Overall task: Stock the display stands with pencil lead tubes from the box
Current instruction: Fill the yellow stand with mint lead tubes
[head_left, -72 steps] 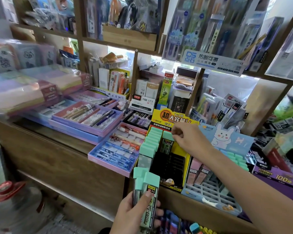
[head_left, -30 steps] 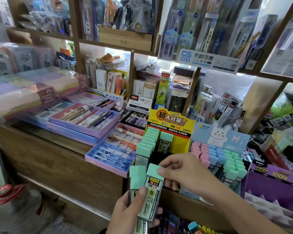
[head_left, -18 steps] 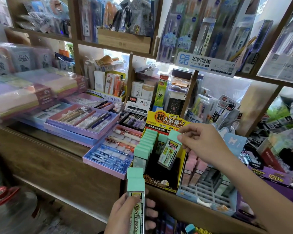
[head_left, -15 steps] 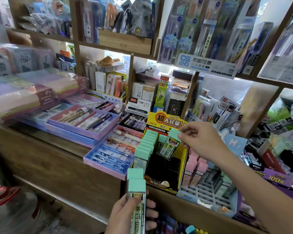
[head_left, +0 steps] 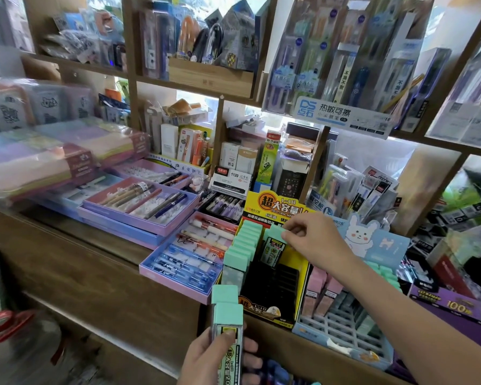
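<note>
Since half a second ago your right hand has carried the tube down and back, from a slant above the yellow stand to a near-upright stance at its rear. Your left hand has kept its place. Right hand: thumb and forefinger pinch the tube's mint cap from 3 o'clock, with the other fingers curled loosely behind. It holds nothing else. The tube's lower end meets the black slotted insert in the second column from the left, just below the stand's header card. Whether it is fully seated cannot be told. At 9 o'clock of the tube, just beside it, a row of mint-capped tubes fills the left column front to back. Left hand, at 6 o'clock in view: fingers are wrapped round two tubes and the thumb lies across the front one's label. Both are caps up, one cap showing behind and above the other. The blue stand with the rabbit card sits just beside the yellow stand at its 3 o'clock, and your right forearm crosses over it. Pink-capped tubes stand in its left columns. Purple trays of pens lie at 9 to 10 o'clock of the yellow stand on the wooden shelf.
</note>
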`<state>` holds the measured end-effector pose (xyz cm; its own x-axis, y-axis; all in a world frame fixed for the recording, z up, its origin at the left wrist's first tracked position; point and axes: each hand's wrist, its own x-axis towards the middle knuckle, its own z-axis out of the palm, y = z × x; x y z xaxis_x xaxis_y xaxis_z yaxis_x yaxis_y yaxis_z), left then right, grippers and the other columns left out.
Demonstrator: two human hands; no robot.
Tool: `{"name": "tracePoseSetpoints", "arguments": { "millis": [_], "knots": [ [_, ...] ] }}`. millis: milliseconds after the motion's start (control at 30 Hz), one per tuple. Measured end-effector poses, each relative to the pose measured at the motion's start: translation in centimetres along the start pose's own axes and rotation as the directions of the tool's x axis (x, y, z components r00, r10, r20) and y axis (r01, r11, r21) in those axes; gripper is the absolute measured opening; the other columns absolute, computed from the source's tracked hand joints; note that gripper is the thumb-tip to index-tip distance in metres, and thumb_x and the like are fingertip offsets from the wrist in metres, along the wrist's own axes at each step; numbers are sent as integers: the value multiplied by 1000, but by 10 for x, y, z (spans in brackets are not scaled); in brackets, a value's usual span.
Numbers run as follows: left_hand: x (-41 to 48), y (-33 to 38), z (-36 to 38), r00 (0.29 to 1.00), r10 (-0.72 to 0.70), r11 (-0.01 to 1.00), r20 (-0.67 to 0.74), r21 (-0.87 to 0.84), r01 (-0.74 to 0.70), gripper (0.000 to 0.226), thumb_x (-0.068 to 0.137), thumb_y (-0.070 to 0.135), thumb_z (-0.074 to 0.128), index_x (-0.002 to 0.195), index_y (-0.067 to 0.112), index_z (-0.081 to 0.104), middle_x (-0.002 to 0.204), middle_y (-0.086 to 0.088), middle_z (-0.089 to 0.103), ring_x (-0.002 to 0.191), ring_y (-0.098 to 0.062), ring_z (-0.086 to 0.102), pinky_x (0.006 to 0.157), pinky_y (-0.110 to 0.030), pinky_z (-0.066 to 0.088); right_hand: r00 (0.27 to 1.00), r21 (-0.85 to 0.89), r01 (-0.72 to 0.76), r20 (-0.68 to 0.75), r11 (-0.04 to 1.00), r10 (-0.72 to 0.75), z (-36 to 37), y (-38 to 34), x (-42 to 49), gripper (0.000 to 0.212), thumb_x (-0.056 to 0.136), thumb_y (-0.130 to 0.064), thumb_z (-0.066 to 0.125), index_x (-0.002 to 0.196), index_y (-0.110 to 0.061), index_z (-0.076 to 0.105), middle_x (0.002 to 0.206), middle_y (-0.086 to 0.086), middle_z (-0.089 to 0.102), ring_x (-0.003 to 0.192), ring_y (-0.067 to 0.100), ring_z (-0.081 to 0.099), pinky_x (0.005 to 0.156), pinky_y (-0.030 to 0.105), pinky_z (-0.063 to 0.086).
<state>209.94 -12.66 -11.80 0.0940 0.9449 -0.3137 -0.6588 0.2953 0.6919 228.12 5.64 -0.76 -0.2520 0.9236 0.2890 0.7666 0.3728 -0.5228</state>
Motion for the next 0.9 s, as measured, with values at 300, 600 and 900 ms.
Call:
{"name": "tracePoseSetpoints", "arguments": {
  "millis": [300, 600, 900],
  "knots": [
    [0, 4, 1, 1000, -19, 1000, 0, 7, 19, 23, 98, 0, 52, 102, -13, 70, 88, -41, 67, 61, -45, 68, 48, -42, 58, 998, -21, 44, 56, 999, -43, 7, -1, -2, 8, 88, -21, 78, 96, -19, 79, 84, -13, 69, 77, 1, 64, 74, 22, 56],
    [-2, 5, 2, 1000, -15, 1000, 3, 8, 15, 23, 98, -2, 51, 103, -15, 70, 89, -43, 66, 60, -45, 68, 49, -42, 59, 998, -4, 19, 56, 1000, -18, 6, -5, 1, 7, 92, -19, 74, 96, -15, 79, 80, -5, 73, 76, 13, 71, 81, 40, 62],
    [-2, 6, 3, 1000, -10, 1000, -5, 11, 10, 23, 95, -1, 54, 103, -15, 70, 90, -43, 66, 60, -43, 68, 52, -41, 59, 998, -25, 42, 47, 999, -40, 9, -2, 0, 9, 89, -19, 78, 97, -16, 80, 78, -13, 68, 74, 3, 66, 75, 27, 58]
  ]
}}
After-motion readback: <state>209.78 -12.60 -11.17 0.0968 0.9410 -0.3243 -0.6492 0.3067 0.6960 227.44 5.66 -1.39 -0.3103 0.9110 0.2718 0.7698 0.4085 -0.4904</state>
